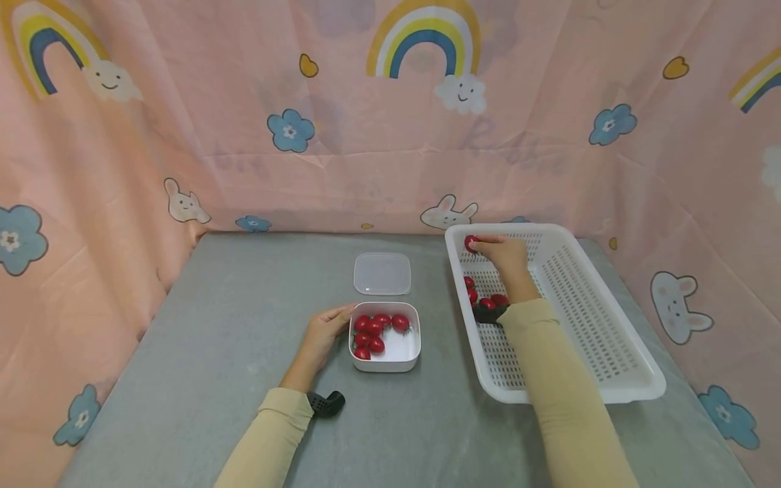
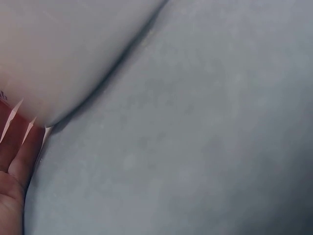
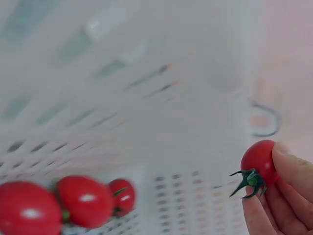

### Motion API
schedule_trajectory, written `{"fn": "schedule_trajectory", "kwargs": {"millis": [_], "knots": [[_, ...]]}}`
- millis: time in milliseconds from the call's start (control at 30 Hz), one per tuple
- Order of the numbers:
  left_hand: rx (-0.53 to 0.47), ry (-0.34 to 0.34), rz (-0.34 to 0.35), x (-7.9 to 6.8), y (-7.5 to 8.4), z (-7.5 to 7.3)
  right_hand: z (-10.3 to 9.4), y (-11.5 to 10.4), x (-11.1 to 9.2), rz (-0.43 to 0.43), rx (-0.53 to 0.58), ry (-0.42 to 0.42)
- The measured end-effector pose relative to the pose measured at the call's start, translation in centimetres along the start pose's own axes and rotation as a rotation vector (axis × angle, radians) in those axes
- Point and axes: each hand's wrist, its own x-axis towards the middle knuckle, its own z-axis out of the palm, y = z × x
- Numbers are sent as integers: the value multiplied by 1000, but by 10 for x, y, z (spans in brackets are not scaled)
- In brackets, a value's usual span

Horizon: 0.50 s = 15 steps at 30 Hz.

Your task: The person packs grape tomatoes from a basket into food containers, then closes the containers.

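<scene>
My right hand (image 1: pixel 505 259) pinches a cherry tomato (image 3: pixel 259 164) with a green stem between thumb and fingers, over the far left part of a white perforated basket (image 1: pixel 610 325). Several more cherry tomatoes (image 3: pixel 85 200) lie in the basket along its left side, partly hidden behind the right wrist. My left hand (image 1: pixel 323 333) rests with extended fingers (image 2: pixel 27 152) against the left side of a small white box (image 1: pixel 390 364). Inside that box several red cherry tomatoes (image 1: pixel 375 329) gather toward the left and back, with bare floor at the front right.
A translucent flat lid (image 1: pixel 382 274) lies on the grey table (image 1: pixel 244 305) just behind the box. A pink patterned curtain (image 1: pixel 342 176) hangs around the back and sides. Between box and basket runs a narrow strip of tabletop.
</scene>
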Motion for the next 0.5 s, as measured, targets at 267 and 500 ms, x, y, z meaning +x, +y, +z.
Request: {"fn": "schedule_trajectory", "kwargs": {"millis": [267, 500], "knots": [[16, 9, -14, 0, 1, 1, -10, -24, -25, -61, 57, -21], [18, 6, -15, -1, 1, 1, -7, -42, -53, -122, 95, -76]]}}
